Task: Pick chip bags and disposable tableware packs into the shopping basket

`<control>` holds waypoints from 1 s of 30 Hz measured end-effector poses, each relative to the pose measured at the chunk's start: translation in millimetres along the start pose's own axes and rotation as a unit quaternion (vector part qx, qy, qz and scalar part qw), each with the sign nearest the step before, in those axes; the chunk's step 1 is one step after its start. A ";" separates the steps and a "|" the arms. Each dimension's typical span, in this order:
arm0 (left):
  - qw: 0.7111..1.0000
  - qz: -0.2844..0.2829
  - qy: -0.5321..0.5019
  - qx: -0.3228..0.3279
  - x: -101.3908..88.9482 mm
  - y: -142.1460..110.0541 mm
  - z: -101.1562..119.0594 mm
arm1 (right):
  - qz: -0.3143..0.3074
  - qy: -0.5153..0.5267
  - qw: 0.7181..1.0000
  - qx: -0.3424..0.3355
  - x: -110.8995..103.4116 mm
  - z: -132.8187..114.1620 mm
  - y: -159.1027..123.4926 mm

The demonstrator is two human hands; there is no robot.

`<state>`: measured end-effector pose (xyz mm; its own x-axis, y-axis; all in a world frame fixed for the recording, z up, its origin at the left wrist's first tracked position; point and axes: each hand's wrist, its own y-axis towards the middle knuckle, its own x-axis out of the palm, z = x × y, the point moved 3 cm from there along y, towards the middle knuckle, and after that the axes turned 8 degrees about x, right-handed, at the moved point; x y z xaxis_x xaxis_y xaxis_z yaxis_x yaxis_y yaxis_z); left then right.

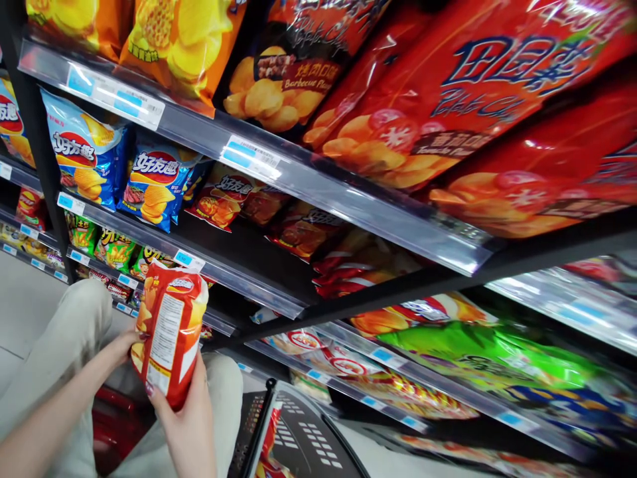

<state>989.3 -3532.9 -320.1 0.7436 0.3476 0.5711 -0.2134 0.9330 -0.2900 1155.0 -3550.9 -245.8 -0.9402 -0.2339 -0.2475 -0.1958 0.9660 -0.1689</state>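
Note:
A red bag of potato chips is held up in front of my knees, its printed back panel turned toward me. My left hand grips its left edge, the fingers partly hidden behind the bag. Around its lower right side my right hand is closed, with the thumb on the back panel. Just beyond the bag stands a shelf with red bags of chips lying on it and blue bags of chips standing to their left.
A dark shopping basket with a red packet in it stands at my right knee. Shelf edges with price tags run diagonally across. Large red chip bags fill the upper shelf, and green bags lie lower right.

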 end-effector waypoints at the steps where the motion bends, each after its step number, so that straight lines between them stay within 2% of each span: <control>1: 1.000 -0.003 0.002 0.014 0.8 -0.2 0.0 | -0.010 0.022 1.000 0.013 -2.5 4.2 5.9; 7: 0.998 -0.030 0.022 0.047 8.0 3.7 3.6 | -0.073 0.134 0.988 0.027 2.3 39.3 28.0; 13: 0.995 -0.061 0.035 0.071 11.2 7.7 3.5 | -0.068 0.183 0.980 0.030 2.8 68.7 37.0; 21: 0.995 -0.061 0.031 0.076 12.1 9.6 0.1 | -0.055 0.200 0.978 0.027 4.5 83.1 41.0; 23: 0.996 -0.058 0.030 0.063 9.4 9.5 0.7 | -0.044 0.203 0.977 0.040 1.4 86.1 42.6; 26: 0.999 -0.049 0.013 -0.008 1.4 6.8 0.1 | -0.049 0.228 0.970 0.074 -6.8 93.1 43.1; 28: 0.997 -0.053 0.006 -0.056 -3.2 2.5 0.2 | -0.074 0.274 0.953 0.110 -10.0 99.4 39.4; 30: 0.995 -0.063 0.011 -0.074 -6.1 -2.8 1.8 | -0.104 0.323 0.930 0.144 -6.4 105.3 31.6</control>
<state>984.1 -3537.5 -321.3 0.7730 0.2242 0.5935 -0.0227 0.9446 -0.3273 1184.2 -3530.5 -350.0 -0.8797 -0.2077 0.4277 -0.3970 0.8159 -0.4204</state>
